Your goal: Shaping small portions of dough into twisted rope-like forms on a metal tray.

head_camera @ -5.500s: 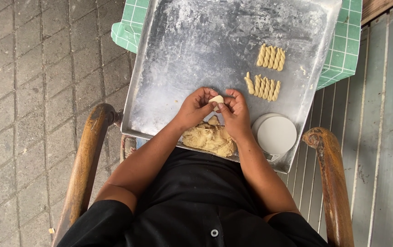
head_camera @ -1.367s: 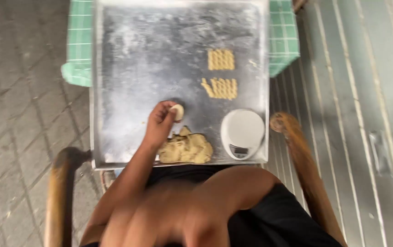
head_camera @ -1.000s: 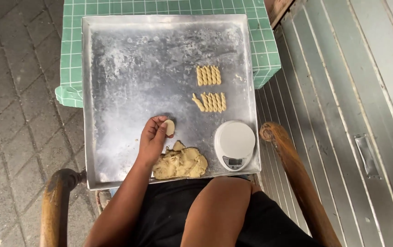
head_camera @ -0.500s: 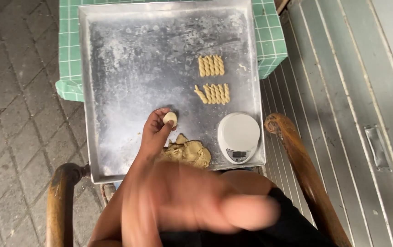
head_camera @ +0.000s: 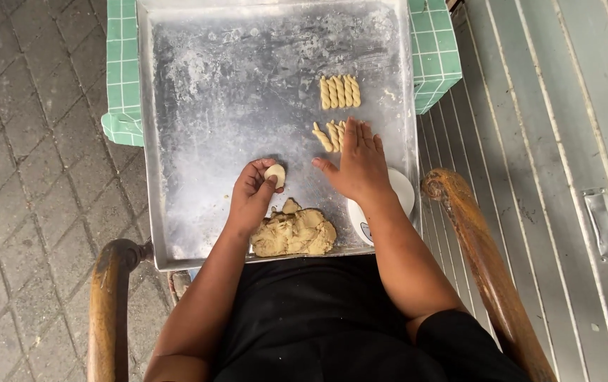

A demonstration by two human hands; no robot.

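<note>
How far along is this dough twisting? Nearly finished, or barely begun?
Early, by the look of it. Done: a neat row of twisted sticks and a looser second row on the floured metal tray. In hand: the left hand pinches a small dough ball, while the right hand lies flat beside the second row. Left: a sizeable dough lump at the tray's near edge.

2 hands are showing: the left hand (head_camera: 253, 194) and the right hand (head_camera: 357, 161). 1 metal tray (head_camera: 198, 141) is sitting on 1 green checked cloth (head_camera: 121, 78). 1 small dough ball (head_camera: 275, 175), 1 dough lump (head_camera: 295, 232) and 1 white round scale (head_camera: 402, 192) are lying there. 5 twisted dough sticks (head_camera: 339, 91) are lining the upper row; at least 3 in the lower row (head_camera: 327, 134) are showing, others possibly hidden.
</note>
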